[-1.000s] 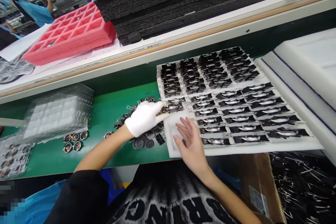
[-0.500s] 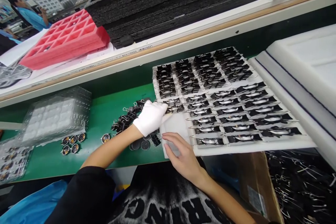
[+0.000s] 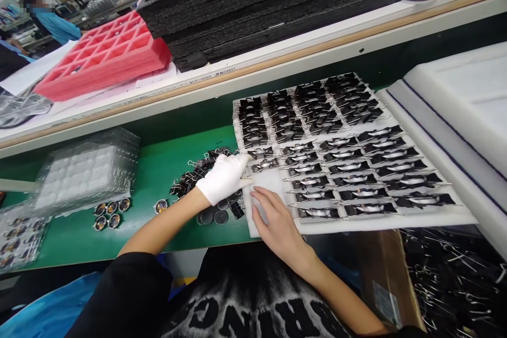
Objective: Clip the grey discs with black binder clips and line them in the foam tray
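Observation:
My left hand, in a white glove, is at the left edge of a white foam tray. Its thumb and forefinger are apart, just beside a black binder clip standing in the tray, and I see nothing between them. My bare right hand lies with outstretched fingers on the tray's bare front-left corner. Rows of binder clips clamped on silver-edged parts fill much of the tray. Loose binder clips lie in a heap behind my left hand, with dark round discs below it.
Small round silver-rimmed parts and stacked clear plastic trays are to the left on the green table. A red foam grid and black foam sheets occupy the shelf. A box of clips stands lower right. A co-worker is far left.
My left hand has drawn back slightly to the left, its fingertips coming away from the binder clip, which stays in the tray. My right hand has shifted a little toward the upper right.

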The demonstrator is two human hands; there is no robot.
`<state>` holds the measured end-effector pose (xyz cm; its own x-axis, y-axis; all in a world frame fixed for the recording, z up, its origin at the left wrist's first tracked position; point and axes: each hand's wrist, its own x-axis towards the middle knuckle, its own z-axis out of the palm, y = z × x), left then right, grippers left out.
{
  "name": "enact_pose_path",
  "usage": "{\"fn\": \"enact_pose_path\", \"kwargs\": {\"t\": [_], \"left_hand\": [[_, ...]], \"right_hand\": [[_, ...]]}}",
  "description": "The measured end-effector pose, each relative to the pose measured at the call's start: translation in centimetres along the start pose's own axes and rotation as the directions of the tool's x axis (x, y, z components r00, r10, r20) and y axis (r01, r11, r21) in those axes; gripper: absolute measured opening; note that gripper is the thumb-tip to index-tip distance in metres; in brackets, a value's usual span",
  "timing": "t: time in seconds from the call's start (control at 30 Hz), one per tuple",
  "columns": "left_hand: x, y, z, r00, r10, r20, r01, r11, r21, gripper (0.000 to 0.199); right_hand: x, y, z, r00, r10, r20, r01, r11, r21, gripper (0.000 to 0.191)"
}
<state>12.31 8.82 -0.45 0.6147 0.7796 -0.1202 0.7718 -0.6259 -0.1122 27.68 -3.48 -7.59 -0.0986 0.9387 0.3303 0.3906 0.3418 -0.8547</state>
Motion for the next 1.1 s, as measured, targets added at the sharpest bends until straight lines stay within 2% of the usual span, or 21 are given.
{"fn": "enact_pose_path", "kwargs": {"t": [0.1,0.27,0.43,0.57,0.63,0.7,0.8,0.87,0.93,1.03,1.1], "left_hand": [[-1.2,-1.3,0.8,0.999,-0.031,-0.033,0.030,0.999,-0.022,0.062],[-2.3,-2.2,1.3,0.997,-0.046,-0.067,0.049,0.998,0.043,0.032],[-3.4,-2.1,1.1,0.990,-0.040,-0.136,0.051,0.996,0.073,0.033],[-4.8,-1.9,1.0,0.984,-0.036,-0.176,0.054,0.994,0.098,0.037],[-5.9,-2.0,0.6,0.981,-0.032,-0.189,0.053,0.993,0.106,0.038],[-7.2,-2.4,0.0,0.978,-0.034,-0.204,0.055,0.994,0.098,0.038],[-9.4,-3.8,-1.4,0.964,-0.087,-0.252,0.104,0.993,0.055,0.037],[-10.9,-5.3,-2.2,0.937,-0.169,-0.304,0.181,0.983,0.012,0.036],[-12.6,-7.3,-2.8,0.888,-0.284,-0.362,0.287,0.957,-0.046,0.035],[-15.7,-10.6,-2.9,0.763,-0.490,-0.420,0.483,0.866,-0.133,0.035],[-18.3,-12.7,-2.4,0.682,-0.615,-0.395,0.615,0.775,-0.146,0.036]], "right_hand": [[0.8,0.5,0.6,1.000,0.009,-0.029,-0.013,0.991,-0.130,0.039],[2.3,1.3,2.3,1.000,0.031,0.006,-0.029,0.977,-0.213,0.044],[2.8,1.7,3.2,0.994,0.074,0.083,-0.054,0.974,-0.222,0.049],[0.4,1.1,0.7,0.992,0.035,0.119,0.013,0.924,-0.383,0.045],[-1.5,0.5,-1.4,0.990,0.016,0.139,0.063,0.836,-0.545,0.041],[-3.1,-0.2,-3.3,0.977,0.014,0.212,0.140,0.710,-0.690,0.040],[-4.0,-0.5,-5.0,0.941,0.010,0.339,0.267,0.596,-0.758,0.045],[-3.6,-0.1,-5.5,0.924,-0.035,0.381,0.328,0.589,-0.739,0.044],[-2.8,0.8,-5.8,0.903,-0.099,0.419,0.388,0.607,-0.694,0.038],[-1.3,2.1,-6.4,0.835,-0.197,0.514,0.504,0.649,-0.570,0.029],[-0.3,2.5,-6.6,0.797,-0.279,0.535,0.561,0.670,-0.486,0.024]]}}
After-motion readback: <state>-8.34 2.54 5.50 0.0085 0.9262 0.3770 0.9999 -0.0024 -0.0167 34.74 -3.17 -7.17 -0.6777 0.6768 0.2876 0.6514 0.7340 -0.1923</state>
